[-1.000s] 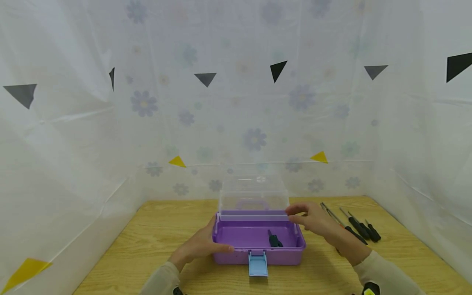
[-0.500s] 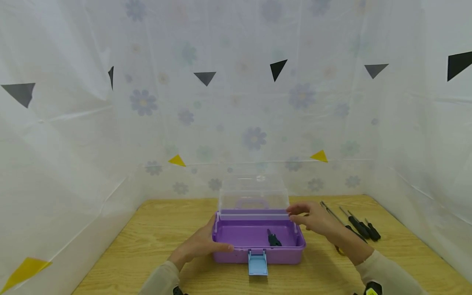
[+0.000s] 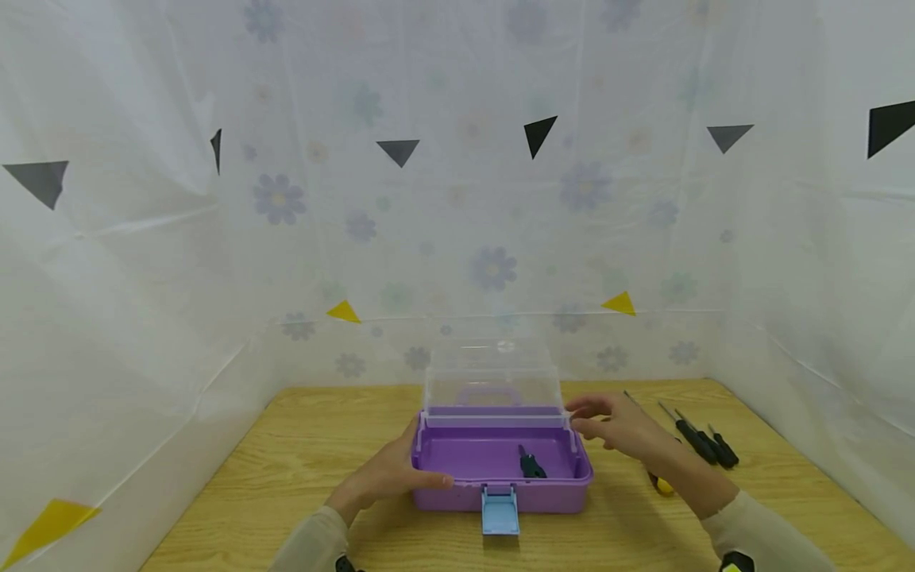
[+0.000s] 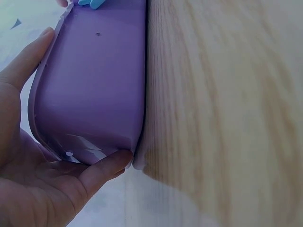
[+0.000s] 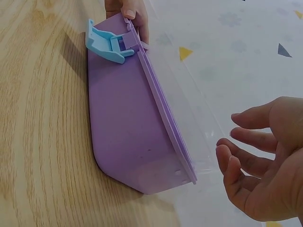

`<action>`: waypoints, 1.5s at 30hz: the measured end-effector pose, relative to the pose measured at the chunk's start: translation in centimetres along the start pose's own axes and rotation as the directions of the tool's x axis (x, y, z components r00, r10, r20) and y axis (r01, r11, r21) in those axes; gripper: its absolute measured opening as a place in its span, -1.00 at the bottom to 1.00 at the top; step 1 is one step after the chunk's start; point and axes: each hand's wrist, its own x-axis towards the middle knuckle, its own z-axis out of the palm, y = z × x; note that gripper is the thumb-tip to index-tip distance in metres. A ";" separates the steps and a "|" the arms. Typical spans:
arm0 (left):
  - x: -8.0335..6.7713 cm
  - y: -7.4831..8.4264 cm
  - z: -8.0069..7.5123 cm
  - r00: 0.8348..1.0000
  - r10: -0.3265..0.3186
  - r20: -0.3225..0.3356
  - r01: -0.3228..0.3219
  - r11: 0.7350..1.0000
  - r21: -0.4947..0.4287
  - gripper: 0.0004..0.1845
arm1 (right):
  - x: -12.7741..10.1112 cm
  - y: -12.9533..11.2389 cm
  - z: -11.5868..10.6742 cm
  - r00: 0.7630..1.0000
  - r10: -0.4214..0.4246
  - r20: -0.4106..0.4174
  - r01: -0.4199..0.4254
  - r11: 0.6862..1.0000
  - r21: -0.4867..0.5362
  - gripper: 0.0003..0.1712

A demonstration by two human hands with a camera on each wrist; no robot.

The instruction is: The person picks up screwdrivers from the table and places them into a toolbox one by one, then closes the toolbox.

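A purple plastic toolbox (image 3: 457, 499) stands on the table with its clear lid (image 3: 493, 373) raised at the back. Its light blue latch (image 3: 499, 512) hangs down in front. Inside lies a short dark screwdriver (image 3: 531, 465). My left hand (image 3: 386, 475) holds the box's left end, thumb on the front rim and fingers along the side, as the left wrist view shows too. Just off the box's right rear corner is my right hand (image 3: 616, 425); its fingers are loosely bent and, in the right wrist view, hold nothing.
Several black-handled screwdrivers (image 3: 695, 441) lie on the wooden table (image 3: 286, 469) to the right. A yellow-ended tool (image 3: 663, 485) is partly hidden by my right forearm. Pale flowered sheeting (image 3: 493, 199) with stuck-on triangles closes in the back and sides.
My right hand has drawn slightly to the right, away from the box's rear right corner, uncovering more of the yellow-ended tool. The left hand and the box have stayed put.
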 end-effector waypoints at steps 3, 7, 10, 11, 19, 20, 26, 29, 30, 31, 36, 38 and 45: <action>0.0 0.0 0.0 1.000 -0.004 -0.003 0.004 1.000 0.001 0.40 | -0.1 0.1 -0.2 1.000 -0.003 0.002 0.003 1.000 -0.006 -0.52; 0.0 0.0 0.0 1.000 -0.006 -0.003 0.006 1.000 0.003 0.40 | -0.3 0.2 -0.5 1.000 0.013 -0.008 -0.013 1.000 -0.011 -0.52; 0.1 -0.1 0.0 1.000 -0.001 -0.002 0.001 1.000 0.001 0.40 | -0.5 0.2 -0.7 1.000 0.021 -0.013 -0.021 1.000 -0.012 -0.53; 0.1 -0.1 0.0 1.000 0.001 -0.001 -0.001 1.000 -0.001 0.40 | -0.6 0.3 -0.7 1.000 0.024 -0.015 -0.025 1.000 -0.011 -0.53; 0.0 -0.1 0.0 1.000 0.011 0.006 -0.011 1.000 -0.018 0.40 | -1.2 0.9 -1.4 0.998 0.037 -0.043 -0.039 0.999 -0.033 -0.50; 0.1 -0.1 0.0 1.000 0.012 0.006 -0.012 1.000 -0.020 0.39 | -1.2 1.0 -1.6 0.998 0.034 -0.046 -0.036 0.998 -0.041 -0.49; 0.1 0.0 -0.1 1.000 0.018 0.009 -0.017 0.999 -0.027 0.40 | -1.5 1.9 -2.5 0.999 0.028 -0.047 -0.031 0.998 -0.064 -0.47; 0.1 -0.1 -0.1 1.000 0.018 0.012 -0.017 0.999 -0.034 0.40 | -1.8 2.4 -2.9 0.998 0.035 -0.043 -0.037 0.998 -0.057 -0.45; 0.1 -0.1 0.0 1.000 0.017 0.011 -0.017 0.999 -0.033 0.40 | -1.8 2.6 -3.1 0.998 0.040 -0.044 -0.042 0.998 -0.055 -0.45; 0.1 -0.1 0.0 1.000 0.016 0.010 -0.015 0.999 -0.032 0.41 | -1.9 2.7 -3.2 0.998 0.041 -0.045 -0.043 0.998 -0.052 -0.44; 0.1 -0.1 0.0 1.000 0.011 0.007 -0.011 1.000 -0.024 0.41 | -2.4 3.4 -3.8 0.998 0.039 -0.056 -0.043 0.997 -0.067 -0.42; 0.1 -0.2 0.0 1.000 0.011 0.006 -0.010 1.000 -0.020 0.41 | -2.7 3.6 -4.0 0.997 0.043 -0.069 -0.048 0.995 -0.082 -0.42; 0.1 -0.1 0.0 1.000 0.015 0.005 -0.015 1.000 -0.022 0.40 | -3.2 4.3 -4.7 0.994 0.052 -0.099 -0.063 0.991 -0.114 -0.42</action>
